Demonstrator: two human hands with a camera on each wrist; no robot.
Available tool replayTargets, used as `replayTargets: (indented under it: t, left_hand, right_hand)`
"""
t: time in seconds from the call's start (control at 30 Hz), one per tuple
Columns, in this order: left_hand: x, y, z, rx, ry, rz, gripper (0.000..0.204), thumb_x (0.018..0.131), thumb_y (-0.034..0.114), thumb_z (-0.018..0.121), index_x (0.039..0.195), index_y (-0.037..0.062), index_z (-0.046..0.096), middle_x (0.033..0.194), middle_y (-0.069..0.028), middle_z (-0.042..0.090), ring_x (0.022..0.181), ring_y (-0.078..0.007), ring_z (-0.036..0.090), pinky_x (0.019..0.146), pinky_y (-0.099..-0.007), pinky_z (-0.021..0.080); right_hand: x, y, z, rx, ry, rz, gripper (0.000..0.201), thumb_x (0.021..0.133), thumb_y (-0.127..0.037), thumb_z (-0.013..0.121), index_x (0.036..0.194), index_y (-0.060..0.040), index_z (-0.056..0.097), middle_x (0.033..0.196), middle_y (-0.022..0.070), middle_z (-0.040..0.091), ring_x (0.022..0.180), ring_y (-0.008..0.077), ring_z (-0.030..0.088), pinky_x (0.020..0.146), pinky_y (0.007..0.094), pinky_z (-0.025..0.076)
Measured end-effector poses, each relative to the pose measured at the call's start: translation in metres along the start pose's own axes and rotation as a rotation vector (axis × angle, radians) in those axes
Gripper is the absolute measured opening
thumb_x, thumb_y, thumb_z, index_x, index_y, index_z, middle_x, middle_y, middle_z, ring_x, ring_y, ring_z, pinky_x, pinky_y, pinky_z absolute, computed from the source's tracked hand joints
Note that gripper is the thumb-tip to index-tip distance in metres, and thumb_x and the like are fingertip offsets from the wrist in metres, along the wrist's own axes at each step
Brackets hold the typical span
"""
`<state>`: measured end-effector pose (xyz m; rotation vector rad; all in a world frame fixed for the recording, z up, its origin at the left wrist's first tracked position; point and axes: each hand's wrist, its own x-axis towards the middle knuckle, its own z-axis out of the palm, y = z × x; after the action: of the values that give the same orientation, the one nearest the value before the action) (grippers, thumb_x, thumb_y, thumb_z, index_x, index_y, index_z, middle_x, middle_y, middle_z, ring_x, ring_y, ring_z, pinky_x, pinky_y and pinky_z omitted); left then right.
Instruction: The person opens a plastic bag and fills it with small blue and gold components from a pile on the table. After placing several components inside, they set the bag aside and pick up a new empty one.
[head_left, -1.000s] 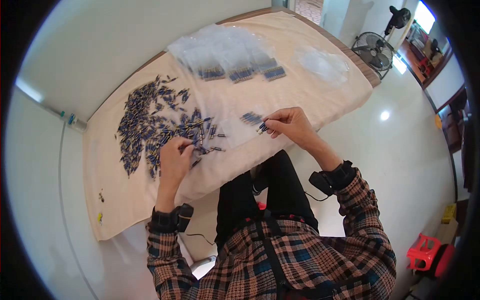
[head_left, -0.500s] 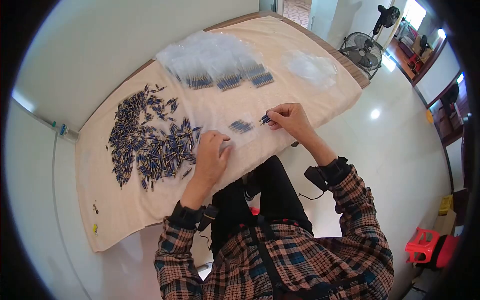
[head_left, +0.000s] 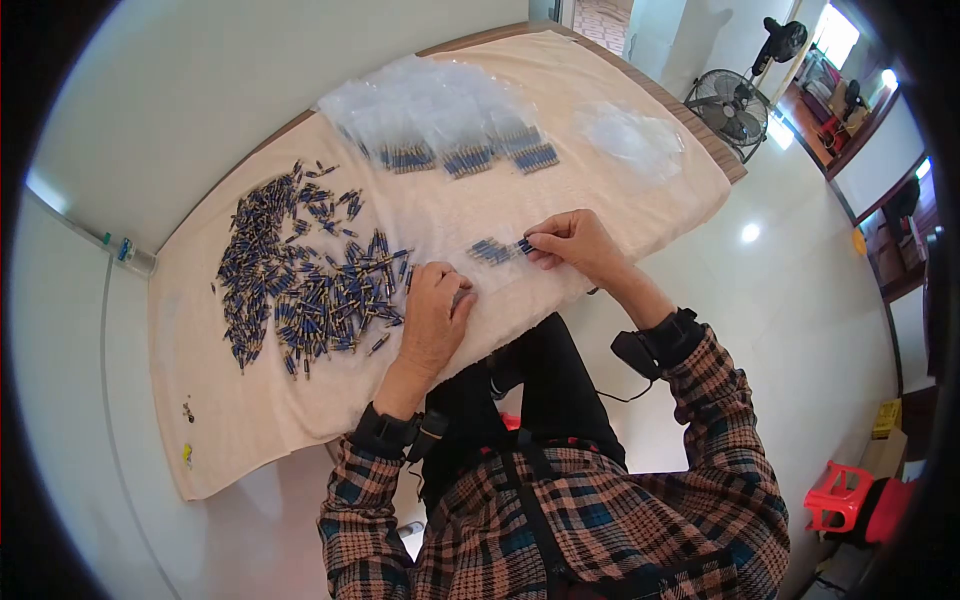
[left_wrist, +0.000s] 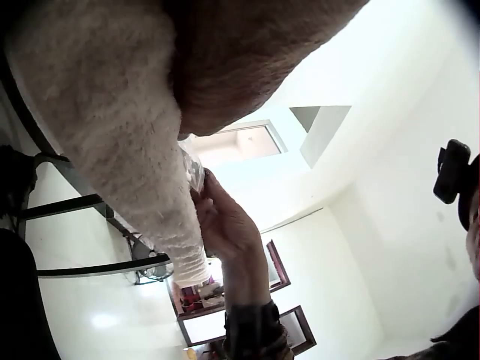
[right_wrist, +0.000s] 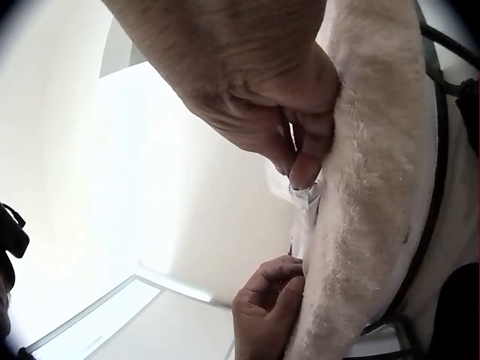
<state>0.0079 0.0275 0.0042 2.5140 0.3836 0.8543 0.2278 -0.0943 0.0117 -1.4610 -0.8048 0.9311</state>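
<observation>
In the head view, my right hand [head_left: 575,245] pinches a few small blue cylinders [head_left: 524,245] with brass-coloured ends between thumb and fingers. Just left of them lies a short row of similar cylinders [head_left: 488,251], under or in clear plastic. My left hand [head_left: 435,318] is low over the cloth with fingers curled, at the near left part of this clear plastic bag [right_wrist: 304,229]. The right wrist view shows the left thumb and fingers pinching at the plastic's edge. A large loose heap of the cylinders [head_left: 335,300] spreads left of the left hand.
Several filled clear bags [head_left: 430,110] overlap at the table's far side. A stack of clear plastic bags [head_left: 632,140] lies to the right of them. A pale fleecy cloth [head_left: 250,430] covers the table. A fan [head_left: 728,105] stands beyond the right end.
My left hand has left the heap and moved right to the clear bag. My right hand keeps its cylinders and has shifted close against the row in the last half second.
</observation>
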Motion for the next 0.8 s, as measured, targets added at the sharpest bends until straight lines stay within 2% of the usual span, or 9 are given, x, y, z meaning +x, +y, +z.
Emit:
replayTargets:
  t: [0.1, 0.2, 0.37, 0.6, 0.8]
  left_hand:
    - [0.0, 0.0, 0.0, 0.001, 0.007, -0.003, 0.019, 0.07, 0.003, 0.07, 0.086, 0.0011, 0.059, 0.095, -0.0149, 0.056, 0.092, -0.0347, 0.052, 0.08, -0.0396, 0.043]
    - [0.001, 0.0, -0.001, 0.001, -0.004, 0.009, 0.019, 0.07, 0.003, 0.07, 0.086, 0.001, 0.059, 0.096, -0.0148, 0.056, 0.093, -0.0347, 0.052, 0.081, -0.0401, 0.042]
    - [-0.001, 0.001, -0.001, -0.018, -0.008, -0.019, 0.019, 0.07, 0.003, 0.069, 0.087, 0.001, 0.06, 0.096, -0.015, 0.056, 0.094, -0.0348, 0.052, 0.082, -0.0403, 0.042]
    - [-0.001, 0.0, 0.0, 0.003, -0.016, -0.003, 0.018, 0.072, 0.002, 0.067, 0.089, 0.0009, 0.06, 0.097, -0.0152, 0.056, 0.094, -0.0351, 0.052, 0.081, -0.0404, 0.042]
    - [0.0, 0.002, 0.0, 0.009, -0.011, -0.01, 0.017, 0.072, 0.002, 0.067, 0.089, 0.0006, 0.06, 0.096, -0.0152, 0.056, 0.093, -0.0351, 0.052, 0.081, -0.0404, 0.042]
  right_hand:
    - [0.0, -0.006, -0.001, -0.016, -0.048, 0.051, 0.019, 0.087, -0.008, 0.066, 0.099, 0.006, 0.068, 0.078, 0.0084, 0.069, 0.065, 0.008, 0.063, 0.059, 0.02, 0.052]
    - [0.001, -0.011, -0.001, -0.2, -0.12, 0.044, 0.016, 0.085, -0.006, 0.066, 0.097, 0.0055, 0.07, 0.078, 0.0073, 0.07, 0.065, 0.0076, 0.062, 0.058, 0.0195, 0.051]
    - [-0.002, -0.013, -0.003, -0.171, -0.137, 0.051, 0.014, 0.084, -0.004, 0.067, 0.094, 0.0046, 0.071, 0.078, 0.0063, 0.07, 0.063, 0.007, 0.061, 0.058, 0.0193, 0.05]
    - [0.003, -0.015, -0.008, -0.22, -0.298, -0.031, 0.014, 0.082, -0.002, 0.068, 0.095, 0.005, 0.07, 0.078, 0.0066, 0.069, 0.065, 0.0068, 0.061, 0.057, 0.0199, 0.051]
    - [-0.003, -0.008, -0.001, -0.296, -0.237, -0.084, 0.015, 0.08, 0.0, 0.069, 0.094, 0.0057, 0.07, 0.079, 0.0071, 0.07, 0.068, 0.0082, 0.063, 0.06, 0.0208, 0.053]
